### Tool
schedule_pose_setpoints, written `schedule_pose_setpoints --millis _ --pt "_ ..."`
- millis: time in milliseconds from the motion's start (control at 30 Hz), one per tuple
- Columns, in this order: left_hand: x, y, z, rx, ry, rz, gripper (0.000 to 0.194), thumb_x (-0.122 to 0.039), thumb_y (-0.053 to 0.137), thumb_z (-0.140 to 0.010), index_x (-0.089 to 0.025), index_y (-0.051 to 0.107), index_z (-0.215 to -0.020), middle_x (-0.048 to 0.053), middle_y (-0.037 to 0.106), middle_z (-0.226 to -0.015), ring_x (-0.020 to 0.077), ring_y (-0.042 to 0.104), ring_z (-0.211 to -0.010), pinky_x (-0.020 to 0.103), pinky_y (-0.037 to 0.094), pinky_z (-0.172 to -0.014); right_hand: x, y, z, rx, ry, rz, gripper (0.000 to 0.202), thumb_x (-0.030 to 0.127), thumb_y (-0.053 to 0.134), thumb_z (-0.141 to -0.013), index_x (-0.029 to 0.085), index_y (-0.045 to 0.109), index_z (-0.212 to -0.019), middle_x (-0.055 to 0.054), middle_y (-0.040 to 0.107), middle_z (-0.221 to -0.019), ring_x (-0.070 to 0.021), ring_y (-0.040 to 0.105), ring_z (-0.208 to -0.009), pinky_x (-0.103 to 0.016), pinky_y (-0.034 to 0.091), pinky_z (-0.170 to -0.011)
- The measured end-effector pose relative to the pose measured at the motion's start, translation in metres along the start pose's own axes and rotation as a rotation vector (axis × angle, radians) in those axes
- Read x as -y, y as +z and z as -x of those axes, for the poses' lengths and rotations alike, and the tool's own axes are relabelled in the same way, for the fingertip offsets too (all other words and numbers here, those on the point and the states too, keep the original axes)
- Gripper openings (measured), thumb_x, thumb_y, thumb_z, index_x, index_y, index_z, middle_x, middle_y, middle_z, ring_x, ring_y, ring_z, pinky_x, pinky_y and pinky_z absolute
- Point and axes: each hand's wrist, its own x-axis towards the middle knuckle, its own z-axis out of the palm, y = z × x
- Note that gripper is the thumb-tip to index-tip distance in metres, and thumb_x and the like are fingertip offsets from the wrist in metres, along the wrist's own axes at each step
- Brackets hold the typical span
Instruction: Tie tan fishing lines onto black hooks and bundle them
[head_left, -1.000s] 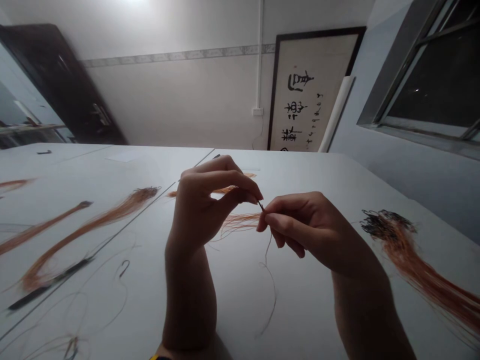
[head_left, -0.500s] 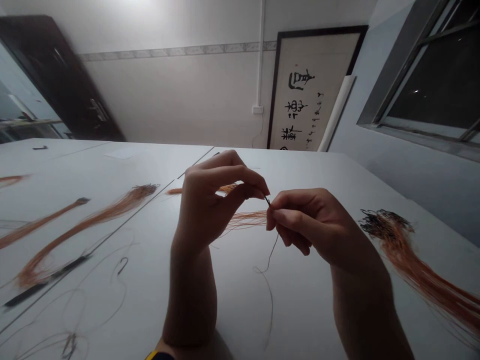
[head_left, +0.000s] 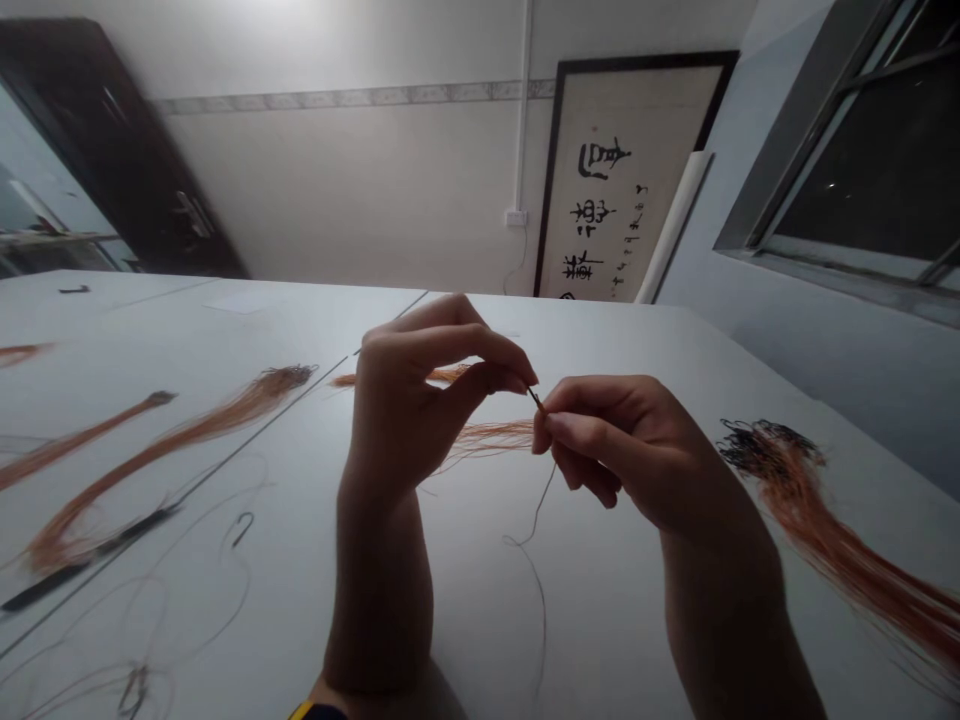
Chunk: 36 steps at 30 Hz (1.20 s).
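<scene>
Between thumb and index finger, my left hand [head_left: 442,385] pinches one end of a small dark fishing hook [head_left: 534,397]. Pressed close against its other end are the thumb and index finger of my right hand [head_left: 615,435], closed around the hook and its thin line. The fingertips hide much of the hook. Below my right hand a thin fishing line [head_left: 536,535] hangs down with a small loop in it. Behind my hands, orange line strands [head_left: 495,437] lie on the white table [head_left: 600,620].
A bundle of orange lines with dark hooks [head_left: 772,450] lies at right. More orange bundles [head_left: 161,430] spread at left, near a black stick-like thing [head_left: 97,560]. A loose hook [head_left: 242,528] and tangled lines [head_left: 135,690] lie at front left.
My left hand has shifted slightly left, and a little more of the hook shows between the fingertips. Both hands keep their pinch.
</scene>
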Motion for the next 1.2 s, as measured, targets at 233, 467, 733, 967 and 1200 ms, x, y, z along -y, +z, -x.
schedule_pose_setpoints --millis 233,467,733,967,1200 --pt "-0.0008 -0.0004 -0.0002 0.011 0.006 -0.001 0.015 -0.007 0.076 -0.077 -0.021 0.072 -0.071 -0.003 0.061 -0.068 0.0093 0.058 -0.066 0.026 0.046 -0.059 0.0015 0.0004 0.0002 -0.011 0.001 0.012 0.018 0.02 0.056 -0.09 0.014 0.067 -0.077 0.003 0.052 -0.055 -0.0054 0.041 -0.046 -0.017 0.031 -0.04" --pt "-0.0003 0.0 -0.0005 0.005 0.022 -0.016 0.016 -0.007 0.076 -0.078 -0.022 0.072 -0.071 -0.003 0.061 -0.067 0.0081 0.057 -0.065 0.024 0.046 -0.059 0.0016 0.0014 0.0008 -0.019 -0.012 0.021 0.018 0.017 0.055 -0.089 0.014 0.066 -0.075 0.003 0.053 -0.055 -0.0051 0.041 -0.046 -0.017 0.031 -0.04" --pt "-0.0011 -0.0006 -0.0006 0.012 0.016 -0.018 0.017 -0.007 0.075 -0.078 -0.022 0.072 -0.071 -0.004 0.061 -0.067 0.0082 0.058 -0.065 0.024 0.047 -0.06 -0.0006 0.0029 0.0 -0.057 -0.042 0.022 0.018 0.015 0.055 -0.087 0.014 0.066 -0.074 0.003 0.051 -0.054 -0.0057 0.041 -0.047 -0.018 0.031 -0.041" --pt "0.0007 -0.0001 0.001 0.008 -0.011 -0.044 0.016 -0.009 0.075 -0.078 -0.023 0.073 -0.071 -0.003 0.062 -0.067 0.009 0.058 -0.066 0.024 0.047 -0.06 -0.0014 0.0031 -0.0001 -0.075 -0.054 0.075 0.016 0.016 0.058 -0.087 0.014 0.066 -0.074 0.003 0.052 -0.055 -0.0058 0.041 -0.047 -0.019 0.031 -0.042" --pt "-0.0009 -0.0001 0.0009 0.018 0.0 -0.055 0.017 -0.007 0.075 -0.078 -0.021 0.072 -0.07 -0.004 0.061 -0.067 0.0079 0.058 -0.066 0.023 0.046 -0.06 -0.0065 0.0017 -0.0015 -0.077 -0.093 0.073 0.016 0.014 0.058 -0.087 0.014 0.068 -0.075 0.003 0.053 -0.055 -0.0052 0.043 -0.048 -0.017 0.033 -0.042"
